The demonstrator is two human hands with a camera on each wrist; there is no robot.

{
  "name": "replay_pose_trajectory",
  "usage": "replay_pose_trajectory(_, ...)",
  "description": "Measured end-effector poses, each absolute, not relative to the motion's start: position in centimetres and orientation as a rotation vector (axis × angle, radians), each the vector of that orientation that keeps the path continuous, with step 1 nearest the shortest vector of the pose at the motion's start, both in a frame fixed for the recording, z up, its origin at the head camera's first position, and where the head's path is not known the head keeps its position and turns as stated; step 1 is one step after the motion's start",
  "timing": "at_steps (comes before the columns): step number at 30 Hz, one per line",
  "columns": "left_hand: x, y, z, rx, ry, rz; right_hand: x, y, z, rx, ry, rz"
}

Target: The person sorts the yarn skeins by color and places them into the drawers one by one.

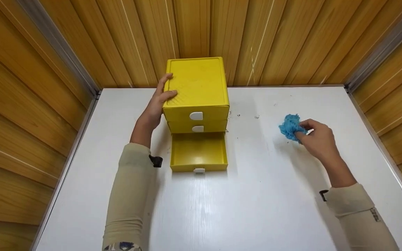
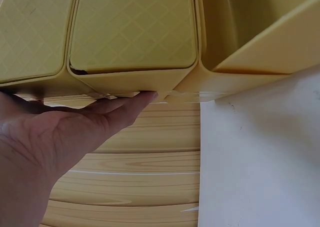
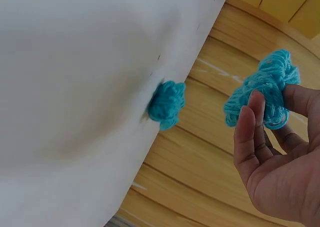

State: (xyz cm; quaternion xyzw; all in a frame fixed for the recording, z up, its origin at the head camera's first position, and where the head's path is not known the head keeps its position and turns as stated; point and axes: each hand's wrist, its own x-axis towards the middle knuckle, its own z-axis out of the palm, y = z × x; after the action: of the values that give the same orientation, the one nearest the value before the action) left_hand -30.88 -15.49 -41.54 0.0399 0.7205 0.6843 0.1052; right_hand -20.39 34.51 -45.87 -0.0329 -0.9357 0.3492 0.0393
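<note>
A yellow drawer unit (image 1: 197,82) stands at the back of the white table, its bottom drawer (image 1: 199,151) pulled out with nothing inside. My left hand (image 1: 157,101) rests on the unit's left side, thumb on the top edge. In the left wrist view its fingers (image 2: 120,109) lie nearly straight against the yellow wall. Over the table's right part, my right hand (image 1: 318,139) pinches a bundle of blue yarn (image 3: 265,89) between thumb and fingers. Beyond it a second blue yarn bundle (image 3: 168,105) lies on the table; in the head view the two overlap.
The two upper drawers, with white pull tabs (image 1: 196,115), are pushed in. Wood-patterned walls (image 1: 281,42) border the white table (image 1: 250,198) at the back and both sides. Small dark specks dot the tabletop right of the unit.
</note>
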Motion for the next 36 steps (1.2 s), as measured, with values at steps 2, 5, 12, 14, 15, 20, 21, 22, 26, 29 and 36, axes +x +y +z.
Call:
replay_pose_trajectory(2, -30.9, -15.4, -41.5, 0.115, 2.124, 2.018, -20.1, 33.3, -45.6, -0.051, -2.858, 1.089)
replay_pose_trajectory(5, -30.9, -15.2, -41.5, 0.12, 2.123, 2.016, -19.7, 31.2, -45.3, 0.018, -2.841, 1.115)
replay_pose_trajectory(12, -31.0, -15.0, -41.6, 0.138, 2.122, 2.026, -19.2, 26.3, -45.0, 0.172, -2.848, 1.176)
replay_pose_trajectory(14, -31.0, -15.0, -41.6, 0.148, 2.113, 2.036, -19.1, 24.9, -44.7, 0.209, -2.861, 1.197)
replay_pose_trajectory(15, -31.0, -15.0, -41.7, 0.151, 2.11, 2.039, -19.1, 24.3, -44.6, 0.226, -2.869, 1.204)
replay_pose_trajectory(20, -31.0, -15.1, -41.6, 0.141, 2.114, 2.036, -19.2, 21.1, -44.2, 0.33, -2.881, 1.195)
replay_pose_trajectory(21, -31.0, -15.1, -41.6, 0.141, 2.118, 2.03, -19.3, 20.4, -44.2, 0.354, -2.875, 1.195)
replay_pose_trajectory(22, -30.9, -15.1, -41.6, 0.141, 2.121, 2.024, -19.3, 19.8, -44.2, 0.383, -2.866, 1.193)
replay_pose_trajectory(26, -30.9, -15.2, -41.6, 0.146, 2.124, 2.018, -19.1, 17.4, -44.3, 0.5, -2.831, 1.209)
replay_pose_trajectory(29, -30.9, -15.3, -41.6, 0.154, 2.118, 2.034, -19.0, 15.7, -44.4, 0.587, -2.808, 1.219)
replay_pose_trajectory(36, -31.0, -15.2, -41.6, 0.166, 2.121, 2.035, -18.9, 11.8, -45.0, 0.744, -2.802, 1.156)
